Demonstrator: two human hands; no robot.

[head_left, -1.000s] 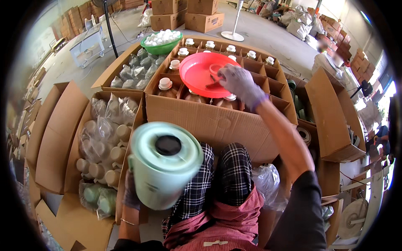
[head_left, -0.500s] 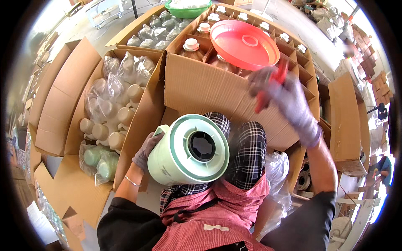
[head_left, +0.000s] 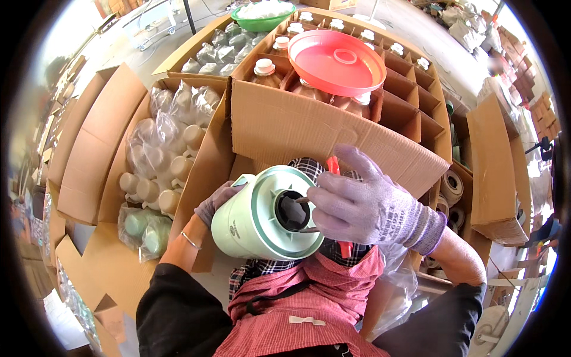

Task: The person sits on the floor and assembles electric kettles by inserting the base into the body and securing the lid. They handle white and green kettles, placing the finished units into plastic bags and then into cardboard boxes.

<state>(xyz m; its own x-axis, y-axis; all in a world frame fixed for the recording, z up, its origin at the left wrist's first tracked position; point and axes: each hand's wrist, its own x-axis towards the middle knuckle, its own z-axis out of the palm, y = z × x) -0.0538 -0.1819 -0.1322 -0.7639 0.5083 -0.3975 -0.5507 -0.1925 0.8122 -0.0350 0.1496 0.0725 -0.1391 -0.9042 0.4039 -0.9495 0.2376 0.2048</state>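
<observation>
A light green jug (head_left: 235,229) lies tilted over my lap, its round end with a black recessed centre (head_left: 291,210) facing up. My left hand (head_left: 217,202), in a grey glove, grips the jug by its handle side; part of the fingers is hidden behind it. In a pale purple-grey glove, my right hand (head_left: 372,205) closes around a red bar-shaped tool (head_left: 333,165). Two metal prongs (head_left: 303,200) stick out from the tool to the black centre. Whether they touch it, I cannot tell.
Ahead stands a divided carton (head_left: 333,128) with several white-capped brown bottles and a red plastic basin (head_left: 342,65) on top. A left carton (head_left: 199,196) holds bagged cream and green parts. A green basin (head_left: 264,22) stands behind. White rolls (head_left: 452,187) sit at right.
My right hand has come down from beside the red basin to the jug, bringing the red tool with it. The jug stays in my left hand, almost where it was.
</observation>
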